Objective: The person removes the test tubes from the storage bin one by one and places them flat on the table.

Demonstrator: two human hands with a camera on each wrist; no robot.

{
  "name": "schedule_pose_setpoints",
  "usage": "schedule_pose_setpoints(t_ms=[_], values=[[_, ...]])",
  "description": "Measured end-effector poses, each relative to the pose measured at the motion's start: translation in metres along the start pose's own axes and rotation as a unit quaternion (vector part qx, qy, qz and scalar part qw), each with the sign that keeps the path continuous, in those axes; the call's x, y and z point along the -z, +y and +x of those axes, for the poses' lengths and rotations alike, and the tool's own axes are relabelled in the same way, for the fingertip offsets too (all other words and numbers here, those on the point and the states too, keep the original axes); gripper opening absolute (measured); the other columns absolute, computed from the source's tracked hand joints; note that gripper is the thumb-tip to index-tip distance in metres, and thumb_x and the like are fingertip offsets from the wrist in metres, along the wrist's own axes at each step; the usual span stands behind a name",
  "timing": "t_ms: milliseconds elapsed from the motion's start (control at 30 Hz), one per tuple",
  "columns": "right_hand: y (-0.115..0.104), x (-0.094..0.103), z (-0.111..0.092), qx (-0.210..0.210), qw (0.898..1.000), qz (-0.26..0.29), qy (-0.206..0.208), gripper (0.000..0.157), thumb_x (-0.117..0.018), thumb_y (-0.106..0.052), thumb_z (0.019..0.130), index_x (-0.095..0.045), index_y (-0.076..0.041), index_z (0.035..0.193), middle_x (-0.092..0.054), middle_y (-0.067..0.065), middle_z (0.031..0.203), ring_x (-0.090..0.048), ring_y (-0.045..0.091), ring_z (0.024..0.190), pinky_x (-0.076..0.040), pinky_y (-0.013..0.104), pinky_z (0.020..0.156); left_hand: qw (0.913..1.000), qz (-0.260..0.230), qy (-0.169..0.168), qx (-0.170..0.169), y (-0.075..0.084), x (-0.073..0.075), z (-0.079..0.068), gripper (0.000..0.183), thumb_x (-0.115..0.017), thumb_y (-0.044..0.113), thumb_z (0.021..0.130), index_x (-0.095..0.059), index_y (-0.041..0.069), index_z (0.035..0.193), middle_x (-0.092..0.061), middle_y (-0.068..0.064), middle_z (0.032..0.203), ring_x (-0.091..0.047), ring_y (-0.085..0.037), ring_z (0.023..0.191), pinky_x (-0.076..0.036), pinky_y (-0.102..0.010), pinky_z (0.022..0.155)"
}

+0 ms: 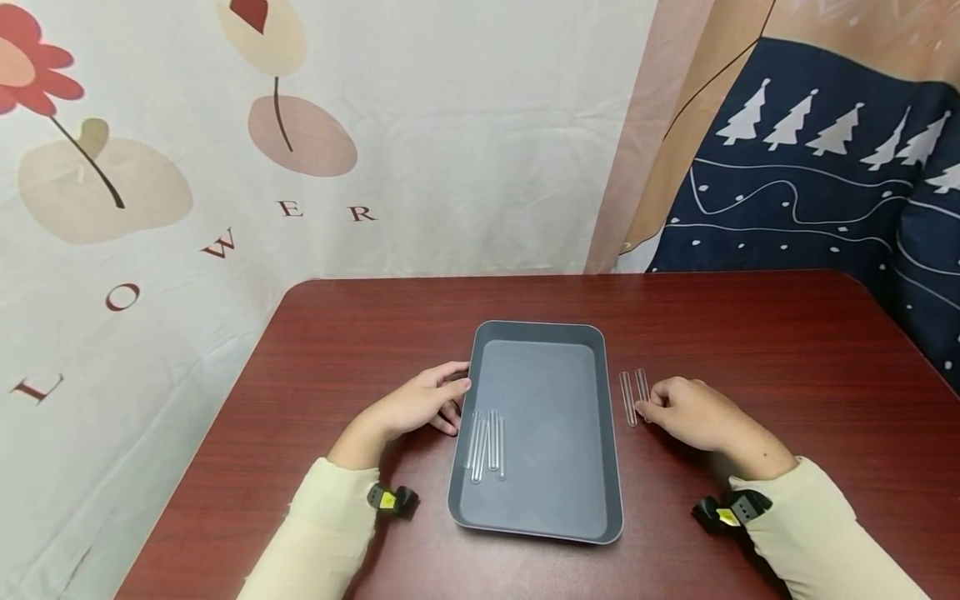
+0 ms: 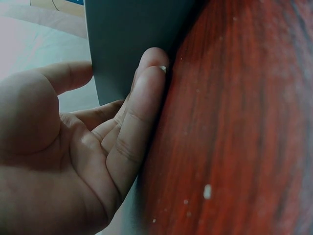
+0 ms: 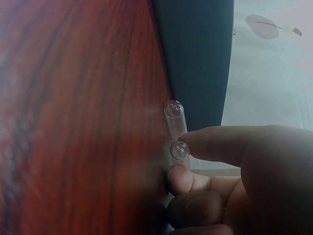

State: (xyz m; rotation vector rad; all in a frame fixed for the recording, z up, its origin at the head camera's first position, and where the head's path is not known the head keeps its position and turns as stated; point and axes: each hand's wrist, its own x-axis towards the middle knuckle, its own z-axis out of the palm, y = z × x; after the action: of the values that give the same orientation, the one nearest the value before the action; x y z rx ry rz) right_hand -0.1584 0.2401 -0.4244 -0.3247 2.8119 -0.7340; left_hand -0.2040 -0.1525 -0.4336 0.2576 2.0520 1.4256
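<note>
Tube (image 1: 641, 382) in R hand (image 1: 693, 417), tray (image 1: 562, 442) btwn it & L hand (image 1: 416, 404).

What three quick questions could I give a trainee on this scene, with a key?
1. Which side of the tray does the left hand touch in the head view? A) left B) right C) far end
2. True or false: the clear tubes inside the tray lie nearer its left side than its right.
3. Fill in: the right hand pinches a ____.

Key: 1: A. 2: True. 3: clear tube, outside the tray.
</note>
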Motion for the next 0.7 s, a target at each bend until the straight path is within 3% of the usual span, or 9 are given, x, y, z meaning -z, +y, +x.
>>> schedule_pose_setpoints(t_ms=[700], values=[[-0.0016,0.0012,-0.0002,-0.001,1.000,-0.004,-0.003,0.039,-0.062,-0.030,0.096,-0.050,-0.018,0.061,-0.041,-0.007,0.054,-0.040,0.010,0.052,-0.031,0.025,0.050,1.0000,0.002,0.000,-0.005,0.0009,-0.0008,0.0000,0.057,-0.046,0.027,0.107,-0.029,0.005,0.156,-0.067,-0.014,0.095,-0.067,-0.017,0.067,-0.063,-0.036,0.067]])
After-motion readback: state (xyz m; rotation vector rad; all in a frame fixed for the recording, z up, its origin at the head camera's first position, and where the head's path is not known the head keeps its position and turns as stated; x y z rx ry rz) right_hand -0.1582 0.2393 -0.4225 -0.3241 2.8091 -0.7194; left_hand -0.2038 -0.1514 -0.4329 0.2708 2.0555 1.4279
